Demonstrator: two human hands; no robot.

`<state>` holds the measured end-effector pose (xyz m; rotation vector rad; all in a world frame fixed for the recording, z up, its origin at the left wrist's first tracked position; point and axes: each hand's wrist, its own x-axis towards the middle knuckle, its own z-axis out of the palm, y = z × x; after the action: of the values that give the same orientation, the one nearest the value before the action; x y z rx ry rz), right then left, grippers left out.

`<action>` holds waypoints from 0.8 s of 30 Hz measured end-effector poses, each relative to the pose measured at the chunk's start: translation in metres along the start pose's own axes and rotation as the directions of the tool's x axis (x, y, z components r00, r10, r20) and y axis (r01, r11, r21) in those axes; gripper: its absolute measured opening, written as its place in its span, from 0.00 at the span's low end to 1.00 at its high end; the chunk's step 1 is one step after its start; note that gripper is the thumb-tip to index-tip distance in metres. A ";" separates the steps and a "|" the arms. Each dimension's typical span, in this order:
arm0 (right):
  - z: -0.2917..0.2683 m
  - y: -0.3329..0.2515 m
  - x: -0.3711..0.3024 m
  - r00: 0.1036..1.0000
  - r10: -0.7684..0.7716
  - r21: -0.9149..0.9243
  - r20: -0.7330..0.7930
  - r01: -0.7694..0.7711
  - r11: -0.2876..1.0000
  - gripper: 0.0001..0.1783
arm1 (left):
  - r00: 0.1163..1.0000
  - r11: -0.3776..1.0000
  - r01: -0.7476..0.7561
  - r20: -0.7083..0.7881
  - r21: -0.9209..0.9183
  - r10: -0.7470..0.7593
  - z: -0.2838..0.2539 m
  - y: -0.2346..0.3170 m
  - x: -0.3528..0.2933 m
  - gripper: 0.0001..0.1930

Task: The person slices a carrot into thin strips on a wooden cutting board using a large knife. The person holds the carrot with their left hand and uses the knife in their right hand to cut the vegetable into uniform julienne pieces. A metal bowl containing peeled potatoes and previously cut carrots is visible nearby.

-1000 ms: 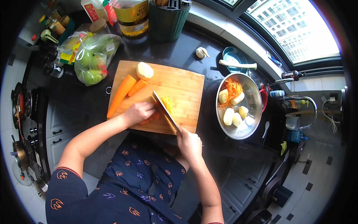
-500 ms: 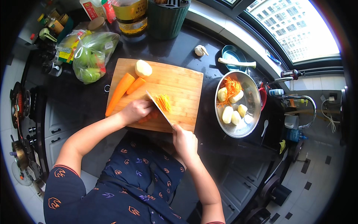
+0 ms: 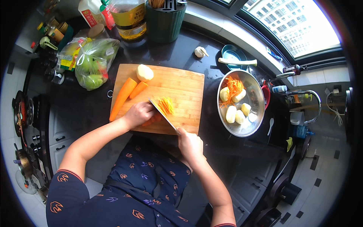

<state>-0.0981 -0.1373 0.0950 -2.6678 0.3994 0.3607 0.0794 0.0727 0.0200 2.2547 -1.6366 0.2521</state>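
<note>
On the wooden cutting board (image 3: 181, 83), my right hand (image 3: 190, 144) grips the handle of a kitchen knife (image 3: 165, 116). Its blade stands slanted between my left hand and a small pile of carrot shreds (image 3: 166, 105). My left hand (image 3: 139, 114) is closed, with curled fingertips pressing carrot slices (image 3: 152, 120) beside the blade; the fingers partly hide them. A long peeled carrot (image 3: 122, 100) and a shorter carrot piece (image 3: 138, 90) lie at the board's left. Behind them sits a peeled potato (image 3: 145, 72).
Right of the board, a metal bowl (image 3: 247, 131) holds several peeled potatoes (image 3: 231, 114) and carrot shreds (image 3: 235, 86). Garlic (image 3: 200, 52), a teal bowl (image 3: 231, 53) and a white spoon (image 3: 270, 126) lie around it. A bagged green vegetable (image 3: 92, 64) and an oil jug (image 3: 130, 20) stand behind.
The whole view has shifted slightly. Both hands and the knife keep nearly the same place on the board; the shred pile looks much the same.
</note>
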 end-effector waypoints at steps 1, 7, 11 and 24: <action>0.004 -0.002 0.002 1.000 -0.004 0.001 -0.022 0.004 1.000 0.11 | 1.000 1.000 -0.006 -0.025 -0.002 0.006 0.002 0.000 0.000 0.10; 0.002 0.011 0.003 0.996 -0.073 0.027 -0.059 0.074 0.997 0.11 | 0.991 1.000 0.003 -0.132 0.017 -0.001 0.002 0.004 0.005 0.08; -0.003 0.018 -0.002 0.995 -0.090 0.007 -0.034 0.091 0.996 0.11 | 0.989 0.996 -0.006 -0.148 0.086 0.018 0.004 0.005 0.001 0.08; -0.007 0.014 0.015 0.996 -0.081 0.150 -0.046 0.087 0.985 0.09 | 0.986 0.996 0.022 -0.167 0.088 -0.007 0.002 0.006 0.005 0.07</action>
<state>-0.0879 -0.1560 0.0914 -2.5370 0.3122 0.2425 0.0751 0.0654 0.0206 2.2411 -1.5504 0.5062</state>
